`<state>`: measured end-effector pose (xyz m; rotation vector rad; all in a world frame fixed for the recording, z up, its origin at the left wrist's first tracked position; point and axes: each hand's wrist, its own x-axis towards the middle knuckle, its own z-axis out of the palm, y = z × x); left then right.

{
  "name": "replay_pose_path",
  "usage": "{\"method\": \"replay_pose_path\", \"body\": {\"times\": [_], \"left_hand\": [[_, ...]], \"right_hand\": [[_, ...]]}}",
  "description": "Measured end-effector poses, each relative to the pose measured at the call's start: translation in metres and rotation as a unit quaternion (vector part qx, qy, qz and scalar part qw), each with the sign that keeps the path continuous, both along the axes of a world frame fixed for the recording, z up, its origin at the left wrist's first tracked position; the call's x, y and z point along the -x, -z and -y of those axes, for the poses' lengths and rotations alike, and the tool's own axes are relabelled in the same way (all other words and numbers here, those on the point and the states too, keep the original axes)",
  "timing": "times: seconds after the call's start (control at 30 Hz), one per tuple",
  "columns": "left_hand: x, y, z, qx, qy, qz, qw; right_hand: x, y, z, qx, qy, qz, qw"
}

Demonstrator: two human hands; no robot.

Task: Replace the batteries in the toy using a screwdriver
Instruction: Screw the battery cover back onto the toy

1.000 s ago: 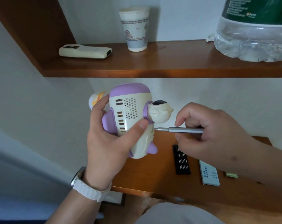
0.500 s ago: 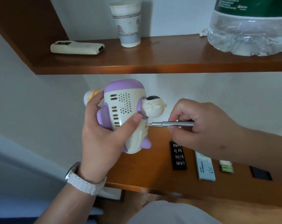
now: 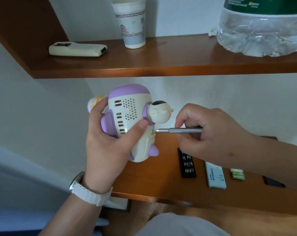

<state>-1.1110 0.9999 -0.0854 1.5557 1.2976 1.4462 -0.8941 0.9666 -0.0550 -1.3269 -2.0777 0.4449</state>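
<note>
Your left hand (image 3: 108, 147) grips the toy (image 3: 132, 123). Your right hand (image 3: 210, 133) pinches the screwdriver (image 3: 178, 130), its tip touching the toy beside your left thumb.

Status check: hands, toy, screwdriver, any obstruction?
Left hand grips toy. Right hand pinches screwdriver, tip against toy's side. Nothing blocks the tip.
</note>
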Motion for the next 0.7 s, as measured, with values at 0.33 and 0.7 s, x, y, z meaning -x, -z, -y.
{"method": "replay_pose_path", "body": {"times": [0.33, 0.7], "left_hand": [[0.0, 0.002, -0.001, -0.001, 0.005, 0.015, 1.0], [0.002, 0.0, -0.003, 0.016, 0.001, 0.02, 1.0]], "right_hand": [[0.0, -0.008, -0.001, 0.018, 0.009, -0.009, 1.0], [0.007, -0.011, 0.0, 0.035, 0.027, -0.031, 0.999]]}}
